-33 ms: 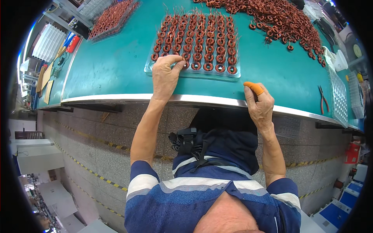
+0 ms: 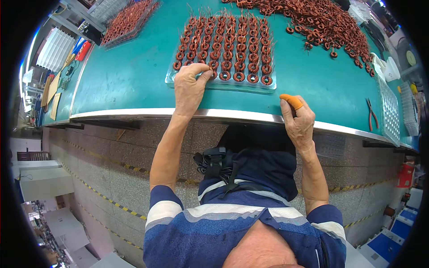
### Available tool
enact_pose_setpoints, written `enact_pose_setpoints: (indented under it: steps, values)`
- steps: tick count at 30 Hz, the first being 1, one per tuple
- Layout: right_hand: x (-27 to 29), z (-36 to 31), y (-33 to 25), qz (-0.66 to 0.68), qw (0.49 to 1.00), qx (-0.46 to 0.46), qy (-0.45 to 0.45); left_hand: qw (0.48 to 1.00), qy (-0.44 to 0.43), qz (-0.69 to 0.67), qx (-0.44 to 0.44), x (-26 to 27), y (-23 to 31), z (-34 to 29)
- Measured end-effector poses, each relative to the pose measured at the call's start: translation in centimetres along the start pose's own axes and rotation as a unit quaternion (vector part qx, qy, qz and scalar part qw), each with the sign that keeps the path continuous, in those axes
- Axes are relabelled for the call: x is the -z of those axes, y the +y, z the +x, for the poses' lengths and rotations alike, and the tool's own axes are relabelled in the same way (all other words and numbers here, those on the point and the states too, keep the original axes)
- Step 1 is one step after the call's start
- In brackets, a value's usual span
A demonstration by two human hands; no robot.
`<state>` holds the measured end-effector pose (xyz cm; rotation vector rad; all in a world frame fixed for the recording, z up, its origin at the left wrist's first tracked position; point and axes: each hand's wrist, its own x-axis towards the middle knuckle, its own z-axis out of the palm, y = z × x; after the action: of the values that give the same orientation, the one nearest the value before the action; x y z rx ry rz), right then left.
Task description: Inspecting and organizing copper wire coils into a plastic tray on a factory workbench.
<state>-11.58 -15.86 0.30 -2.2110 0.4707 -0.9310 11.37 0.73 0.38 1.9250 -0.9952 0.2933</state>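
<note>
Mostly up-and-away coil wires (image 2: 231,27); left hand (image 2: 189,85) at the near coil row (image 2: 239,77), right hand (image 2: 300,121) curled, both grips unclear.

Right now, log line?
left hand: at front coils, clear tray | right hand: orange finger cot, apart from tray | coil pile: far right

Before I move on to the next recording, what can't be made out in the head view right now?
All in the head view:
- Front-left part of the clear tray: covered by the left hand.
- Whether that hand grips the coil at its fingertips: fingers hide the contact.
- Inside the right hand: hidden by its curled fingers.
- Loose coil pile: far side cut off by the top edge.
- Upper-left coils: too small to count.
</note>
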Motion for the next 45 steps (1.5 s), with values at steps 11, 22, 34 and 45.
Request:
enact_pose_setpoints:
  steps: [11, 22, 34, 45]
  values:
    - [1.4, 2.9, 2.1, 0.221, 0.963, -0.142, -0.055, 0.999, 0.010, 0.040, -0.005, 4.0, -0.3, 0.2]
    - [-1.2, 8.2, 2.4, 0.361, 0.891, -0.261, -0.091, 0.972, -0.029, -0.105, 0.207, 6.8, -3.6, -0.5]
    - [-3.1, 10.4, 7.5, 0.380, 0.880, -0.220, -0.181, 0.964, 0.018, -0.074, 0.255, 3.8, -4.0, -1.5]
    - [8.0, 17.7, 15.8, -0.372, 0.910, 0.182, 0.003, 0.976, 0.022, -0.060, 0.208, 3.2, -4.5, -3.0]
